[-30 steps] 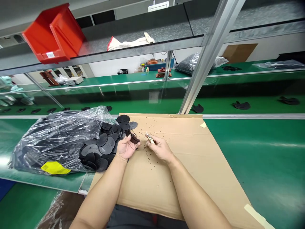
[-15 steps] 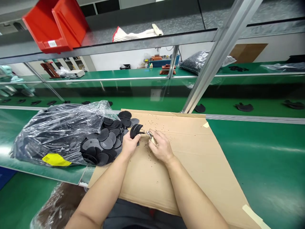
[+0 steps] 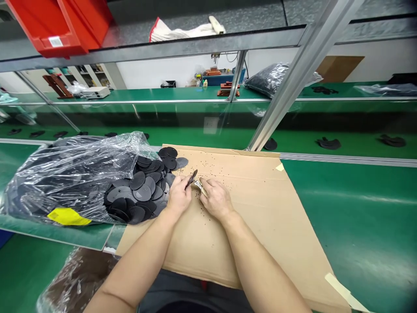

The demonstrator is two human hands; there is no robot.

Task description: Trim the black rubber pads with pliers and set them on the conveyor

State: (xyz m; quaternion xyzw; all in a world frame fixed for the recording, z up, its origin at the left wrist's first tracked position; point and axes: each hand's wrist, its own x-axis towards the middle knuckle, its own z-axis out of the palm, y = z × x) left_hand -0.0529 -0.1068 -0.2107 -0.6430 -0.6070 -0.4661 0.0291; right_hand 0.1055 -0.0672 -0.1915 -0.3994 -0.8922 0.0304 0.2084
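Observation:
My left hand (image 3: 179, 194) is closed around black curved plastic pieces (image 3: 191, 178), turned nearly edge-on, so how many there are is hidden. In my right hand (image 3: 216, 198) is a small pair of metal nippers (image 3: 197, 184) with pale handles, its jaws close to the black pieces; whether they touch I cannot tell. Tiny black bits (image 3: 202, 208) lie scattered over the cardboard sheet (image 3: 254, 226) below both hands. Left of my left hand, a pile of black oval pieces (image 3: 142, 192) spills out of a clear plastic bag (image 3: 74, 169).
A metal post (image 3: 286, 87) rises behind the cardboard's far edge. Overhead, a shelf holds a red bin (image 3: 61, 30) and a white glove (image 3: 185, 33). Black pieces (image 3: 328, 143) sit spaced along the green strip behind. A plastic-lined box (image 3: 78, 278) stands below, left.
My left hand has turned the black pieces from a fanned broad view to nearly edge-on. The nippers have shifted slightly left with my right hand. The whole view has tilted a little.

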